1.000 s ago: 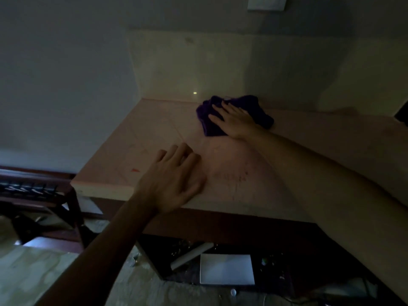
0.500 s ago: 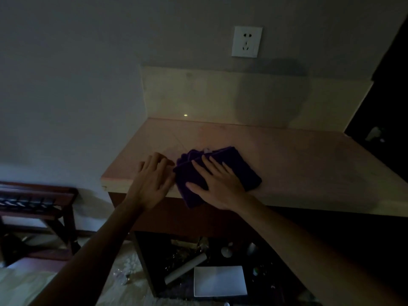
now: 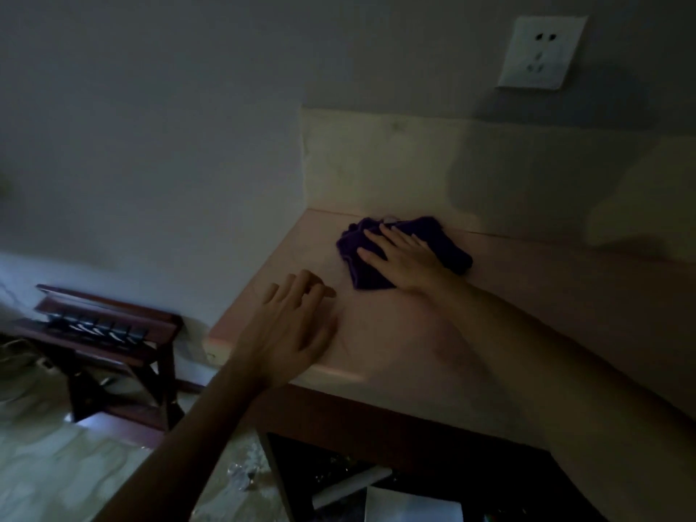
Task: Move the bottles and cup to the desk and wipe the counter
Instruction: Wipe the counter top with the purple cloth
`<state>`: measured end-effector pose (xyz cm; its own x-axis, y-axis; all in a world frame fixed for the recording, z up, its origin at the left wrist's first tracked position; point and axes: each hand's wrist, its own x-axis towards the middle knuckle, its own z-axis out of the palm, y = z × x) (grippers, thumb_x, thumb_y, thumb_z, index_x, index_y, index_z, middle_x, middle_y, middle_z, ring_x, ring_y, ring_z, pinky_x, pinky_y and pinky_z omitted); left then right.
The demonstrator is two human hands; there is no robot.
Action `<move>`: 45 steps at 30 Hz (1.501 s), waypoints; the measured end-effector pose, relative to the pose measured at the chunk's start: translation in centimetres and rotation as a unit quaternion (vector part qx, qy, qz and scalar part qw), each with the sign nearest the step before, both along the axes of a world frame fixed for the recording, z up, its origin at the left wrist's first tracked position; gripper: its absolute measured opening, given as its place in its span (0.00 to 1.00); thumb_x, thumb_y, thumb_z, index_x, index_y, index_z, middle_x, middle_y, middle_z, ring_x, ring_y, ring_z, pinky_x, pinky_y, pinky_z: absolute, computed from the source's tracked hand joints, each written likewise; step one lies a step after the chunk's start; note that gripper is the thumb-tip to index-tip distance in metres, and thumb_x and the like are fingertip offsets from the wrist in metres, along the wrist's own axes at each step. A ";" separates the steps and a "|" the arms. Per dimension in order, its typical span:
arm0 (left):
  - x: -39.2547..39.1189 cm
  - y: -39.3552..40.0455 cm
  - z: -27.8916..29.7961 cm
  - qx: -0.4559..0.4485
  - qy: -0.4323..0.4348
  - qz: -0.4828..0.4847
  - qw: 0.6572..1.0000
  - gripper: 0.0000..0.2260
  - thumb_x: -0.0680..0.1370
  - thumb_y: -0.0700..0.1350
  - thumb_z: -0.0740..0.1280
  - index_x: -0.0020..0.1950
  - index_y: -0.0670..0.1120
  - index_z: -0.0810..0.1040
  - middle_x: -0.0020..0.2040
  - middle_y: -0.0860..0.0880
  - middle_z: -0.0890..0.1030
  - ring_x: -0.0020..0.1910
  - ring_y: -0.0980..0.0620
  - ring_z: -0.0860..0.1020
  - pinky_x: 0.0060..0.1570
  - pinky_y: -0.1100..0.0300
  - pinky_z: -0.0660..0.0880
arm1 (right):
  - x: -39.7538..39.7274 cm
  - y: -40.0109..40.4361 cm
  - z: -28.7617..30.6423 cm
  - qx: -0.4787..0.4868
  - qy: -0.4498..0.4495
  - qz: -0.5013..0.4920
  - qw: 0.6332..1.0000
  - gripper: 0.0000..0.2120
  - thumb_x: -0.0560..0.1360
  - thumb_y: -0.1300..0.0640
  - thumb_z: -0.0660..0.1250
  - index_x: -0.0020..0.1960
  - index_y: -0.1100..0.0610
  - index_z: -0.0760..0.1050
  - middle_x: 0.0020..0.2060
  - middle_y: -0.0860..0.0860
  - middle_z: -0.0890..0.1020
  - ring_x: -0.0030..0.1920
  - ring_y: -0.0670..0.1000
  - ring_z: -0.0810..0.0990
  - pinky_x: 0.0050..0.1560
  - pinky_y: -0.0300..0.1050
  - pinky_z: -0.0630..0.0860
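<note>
At the far left of the frame, low against the wall, a dark wooden rack (image 3: 107, 333) stands on the pale floor (image 3: 56, 469), its legs crossing beneath it. The light is dim throughout.

Just right of the rack, the left corner of the pinkish desk (image 3: 508, 314) juts toward the lower centre of the frame. The left hand (image 3: 290, 329) lies over that front corner with its fingers (image 3: 301, 286) straight and spread, holding nothing; the picture is blurred there, so I cannot tell whether the palm rests flat on the surface or hangs just above it. Its forearm runs down to the bottom edge of the frame.

Further right and higher, near the back of the desk, a crumpled purple cloth (image 3: 444, 243) lies just in front of the pale backsplash (image 3: 376, 163). The right hand (image 3: 405, 256) presses flat on top of it, fingers straight and pointing toward the upper left, not curled round the fabric. The two hands are apart, with bare desk between them.

In the lower centre, under the desk, a dark open compartment holds a white cylinder (image 3: 352, 484) and a white sheet (image 3: 410, 508); the rest of its contents are too dark to make out.

At the upper right, a white wall socket (image 3: 540, 50) sits on the grey wall above the backsplash.
</note>
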<state>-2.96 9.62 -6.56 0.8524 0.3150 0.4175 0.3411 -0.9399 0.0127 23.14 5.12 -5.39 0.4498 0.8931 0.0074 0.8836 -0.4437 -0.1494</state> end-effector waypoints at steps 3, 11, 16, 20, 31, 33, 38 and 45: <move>0.1 0.3 0.0 -0.005 0.008 0.002 1.000 0.17 0.80 0.56 0.53 0.62 0.50 0.72 0.58 0.51 0.71 0.50 0.52 0.71 0.49 0.56 0.66 | 2.4 3.3 -0.2 0.005 -0.011 0.011 1.000 0.33 0.76 0.29 0.40 0.78 0.40 0.48 0.79 0.45 0.50 0.79 0.48 0.49 0.77 0.52 0.45; -0.4 0.1 0.2 -0.045 -0.017 -0.009 0.999 0.16 0.79 0.54 0.53 0.62 0.50 0.71 0.57 0.52 0.71 0.49 0.54 0.70 0.50 0.58 0.67 | -0.9 1.4 0.0 -0.007 -0.012 0.022 1.000 0.37 0.73 0.27 0.41 0.78 0.42 0.45 0.79 0.45 0.47 0.79 0.48 0.46 0.77 0.53 0.43; -1.0 -0.4 0.6 -0.092 -0.093 -0.046 0.990 0.14 0.81 0.51 0.51 0.57 0.47 0.72 0.51 0.51 0.73 0.46 0.53 0.71 0.49 0.53 0.71 | -8.6 -4.3 0.1 0.010 -0.003 0.051 0.999 0.41 0.69 0.24 0.34 0.78 0.40 0.44 0.79 0.44 0.46 0.79 0.46 0.43 0.78 0.52 0.41; -3.7 1.9 0.0 -0.073 -0.084 -0.016 0.994 0.15 0.82 0.51 0.50 0.57 0.49 0.73 0.52 0.52 0.73 0.48 0.50 0.73 0.49 0.54 0.70 | -14.8 -8.5 -0.4 0.019 -0.007 0.064 0.998 0.41 0.68 0.24 0.32 0.78 0.39 0.42 0.79 0.42 0.45 0.79 0.44 0.43 0.78 0.51 0.43; -6.2 6.8 -1.0 -0.038 -0.023 -0.068 0.997 0.17 0.81 0.53 0.50 0.62 0.51 0.73 0.56 0.52 0.73 0.50 0.51 0.72 0.50 0.55 0.68 | -14.7 -5.1 0.8 -0.032 0.014 0.072 0.997 0.36 0.72 0.26 0.40 0.77 0.36 0.41 0.78 0.39 0.43 0.78 0.41 0.41 0.76 0.48 0.40; -6.1 7.0 -1.2 -0.055 -0.040 -0.080 0.995 0.17 0.81 0.51 0.51 0.63 0.49 0.73 0.57 0.51 0.73 0.50 0.50 0.72 0.50 0.54 0.68 | -12.5 -2.1 0.8 -0.026 0.017 0.069 0.997 0.34 0.74 0.28 0.42 0.77 0.36 0.43 0.78 0.40 0.44 0.78 0.42 0.42 0.76 0.48 0.41; -6.2 7.3 -1.4 -0.078 -0.046 -0.103 0.991 0.18 0.79 0.51 0.52 0.63 0.47 0.74 0.57 0.48 0.73 0.50 0.47 0.72 0.50 0.51 0.68 | -5.9 6.6 0.7 -0.019 0.016 0.042 0.999 0.34 0.74 0.27 0.43 0.77 0.36 0.47 0.79 0.40 0.47 0.78 0.44 0.45 0.77 0.51 0.46; -6.1 7.8 -1.5 -0.077 -0.056 -0.102 0.990 0.18 0.78 0.50 0.53 0.64 0.47 0.72 0.55 0.49 0.73 0.49 0.49 0.70 0.49 0.53 0.67 | -3.1 13.4 0.1 0.008 -0.010 0.034 0.999 0.31 0.77 0.31 0.42 0.77 0.39 0.50 0.78 0.40 0.50 0.78 0.43 0.47 0.75 0.49 0.47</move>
<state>-9.01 17.40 -8.09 0.8563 0.2077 0.4730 0.1321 -0.9732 0.1881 20.08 18.48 -5.31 0.3873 0.9215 0.0297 0.9147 -0.3800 -0.1372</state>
